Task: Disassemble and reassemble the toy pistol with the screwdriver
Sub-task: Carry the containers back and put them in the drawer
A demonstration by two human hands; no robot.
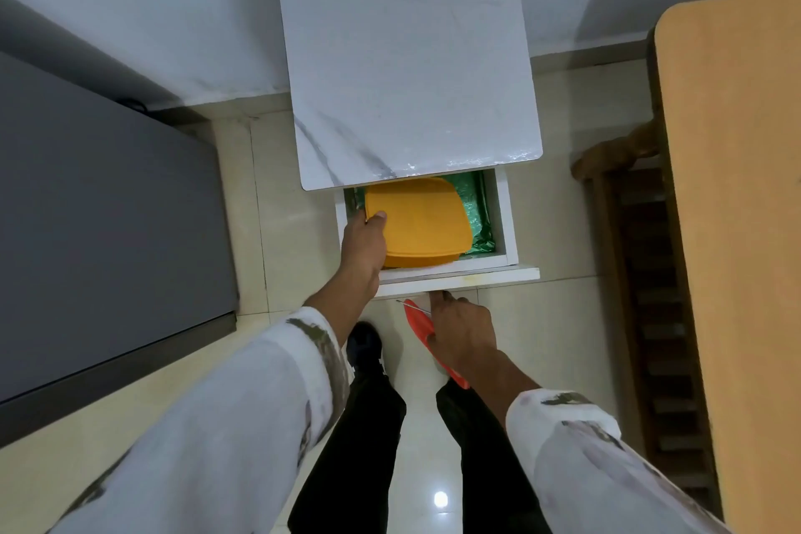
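Observation:
I look straight down at a small white marble-top cabinet (407,56) with its drawer (505,217) pulled out. Inside the drawer lies a yellow plastic box (422,221) on a green liner (474,195). My left hand (363,241) grips the box's left edge, thumb on its lid. My right hand (461,334) holds a red-handled screwdriver (418,323), its thin metal tip pointing left, while the index finger touches the drawer's front panel (477,275). No toy pistol is visible.
A dark grey cabinet (99,221) fills the left side. A wooden tabletop (737,230) stands at the right, with a wooden chair (641,273) beside it. My legs and a dark shoe (366,345) stand on the glossy tiled floor (563,317).

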